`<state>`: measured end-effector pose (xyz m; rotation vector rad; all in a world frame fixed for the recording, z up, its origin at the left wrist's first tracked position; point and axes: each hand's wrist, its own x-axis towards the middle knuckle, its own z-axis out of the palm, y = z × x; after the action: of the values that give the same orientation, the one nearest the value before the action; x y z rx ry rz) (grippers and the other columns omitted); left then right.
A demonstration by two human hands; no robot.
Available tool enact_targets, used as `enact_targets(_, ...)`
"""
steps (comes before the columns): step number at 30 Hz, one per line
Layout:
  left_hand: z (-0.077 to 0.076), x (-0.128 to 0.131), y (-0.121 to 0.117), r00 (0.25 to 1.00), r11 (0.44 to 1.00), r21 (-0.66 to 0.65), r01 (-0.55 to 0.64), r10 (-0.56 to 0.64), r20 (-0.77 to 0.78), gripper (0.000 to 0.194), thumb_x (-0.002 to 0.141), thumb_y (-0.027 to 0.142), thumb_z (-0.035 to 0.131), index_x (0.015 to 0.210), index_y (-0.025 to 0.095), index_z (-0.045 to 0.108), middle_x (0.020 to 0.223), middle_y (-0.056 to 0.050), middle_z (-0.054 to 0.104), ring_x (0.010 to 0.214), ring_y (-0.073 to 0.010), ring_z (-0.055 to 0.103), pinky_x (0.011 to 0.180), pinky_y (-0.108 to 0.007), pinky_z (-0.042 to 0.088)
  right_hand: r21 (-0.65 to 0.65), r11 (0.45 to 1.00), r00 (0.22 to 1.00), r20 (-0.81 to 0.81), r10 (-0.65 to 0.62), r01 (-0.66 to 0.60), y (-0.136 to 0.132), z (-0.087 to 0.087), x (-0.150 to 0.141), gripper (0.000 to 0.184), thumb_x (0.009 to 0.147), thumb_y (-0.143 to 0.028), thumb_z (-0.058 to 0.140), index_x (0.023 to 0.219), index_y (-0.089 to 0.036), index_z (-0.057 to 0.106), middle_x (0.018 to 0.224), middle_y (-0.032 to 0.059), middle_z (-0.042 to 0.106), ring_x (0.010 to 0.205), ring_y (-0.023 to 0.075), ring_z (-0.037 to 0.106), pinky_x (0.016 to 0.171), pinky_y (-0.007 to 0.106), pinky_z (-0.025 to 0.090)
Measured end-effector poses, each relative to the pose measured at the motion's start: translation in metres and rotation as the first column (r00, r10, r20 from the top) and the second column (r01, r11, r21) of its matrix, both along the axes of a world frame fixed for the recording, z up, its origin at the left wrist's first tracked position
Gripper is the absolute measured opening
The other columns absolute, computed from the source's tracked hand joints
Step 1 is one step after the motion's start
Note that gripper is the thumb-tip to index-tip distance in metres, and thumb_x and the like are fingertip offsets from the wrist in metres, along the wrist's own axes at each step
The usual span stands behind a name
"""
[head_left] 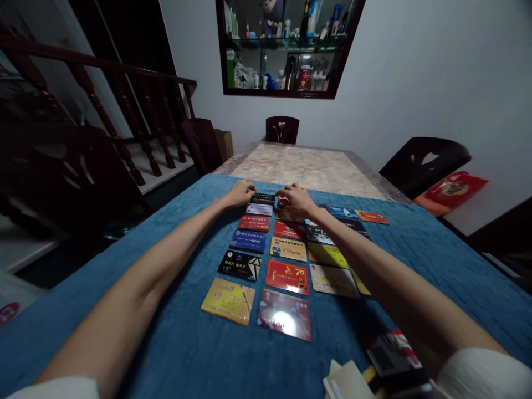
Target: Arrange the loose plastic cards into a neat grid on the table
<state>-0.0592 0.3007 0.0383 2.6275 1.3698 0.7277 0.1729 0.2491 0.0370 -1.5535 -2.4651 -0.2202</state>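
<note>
My left hand (241,194) is at the far left of a layout of cards, its bent fingers at the left end of a black card (263,198). My right hand (296,200) arches over the far end of the second column, with a red card (283,201) partly showing between its finger and thumb. A pale card (259,209), an orange-red card (253,223) and a blue card (248,241) lie below the black one. Nearer me are a black VIP card (240,266), a gold card (228,301) and a dark red card (285,314) with glare. My right forearm hides part of the right columns.
A blue cloth (174,332) covers the near part of the table (307,160). Several loose cards or packets (394,354) lie at the lower right under my arm. Dark chairs (282,128) stand around the table; a red bag (453,188) is by the right one.
</note>
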Motion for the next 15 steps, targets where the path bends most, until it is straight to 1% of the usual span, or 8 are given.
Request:
enact_targets(4, 0.005, 0.002, -0.019, 0.997, 0.998, 0.057, 0.036, -0.040, 0.069, 0.019, 0.082, 0.019, 0.053, 0.079, 0.014, 0.072, 0.082, -0.004, 0.065, 0.077, -0.0160, 0.055, 0.080, -0.027, 0.047, 0.051, 0.998, 0.999, -0.021, 0.031, -0.030, -0.019, 0.007, 0.006, 0.028, 0.094, -0.024, 0.048, 0.110, -0.022, 0.070, 0.113, 0.0129, 0.068, 0.109, 0.0301, 0.048, 0.078, 0.037, 0.034)
enact_targets(7, 0.010, 0.007, -0.039, 0.991, 0.991, 0.118, 0.064, -0.077, 0.109, 0.020, 0.083, 0.021, 0.055, 0.077, 0.014, 0.072, 0.079, -0.004, 0.064, 0.072, -0.0151, 0.054, 0.075, -0.026, 0.046, 0.080, 0.996, 0.998, -0.032, 0.047, -0.044, -0.035, 0.011, 0.011, 0.027, 0.095, -0.025, 0.046, 0.101, -0.020, 0.072, 0.107, 0.0125, 0.070, 0.104, 0.0286, 0.049, 0.075, 0.036, 0.031)
enact_targets(11, 0.018, 0.015, -0.071, 0.981, 0.973, 0.204, 0.111, -0.139, 0.133, 0.021, 0.085, 0.022, 0.055, 0.076, 0.013, 0.073, 0.077, -0.004, 0.065, 0.067, -0.0134, 0.053, 0.070, -0.025, 0.045, 0.112, 0.992, 0.998, -0.037, 0.059, -0.054, -0.060, 0.016, 0.017, 0.026, 0.095, -0.023, 0.047, 0.098, -0.020, 0.072, 0.103, 0.0108, 0.071, 0.100, 0.0268, 0.049, 0.072, 0.035, 0.027)
enact_targets(15, 0.024, 0.026, -0.108, 0.964, 0.953, 0.244, 0.181, -0.221, 0.146, 0.021, 0.087, 0.020, 0.056, 0.077, 0.013, 0.073, 0.077, -0.004, 0.065, 0.066, -0.0125, 0.054, 0.067, -0.024, 0.045, 0.134, 0.990, 0.998, -0.037, 0.058, -0.052, -0.088, 0.022, 0.026, 0.023, 0.095, -0.023, 0.049, 0.095, -0.021, 0.072, 0.099, 0.0089, 0.072, 0.097, 0.0252, 0.049, 0.070, 0.034, 0.025)
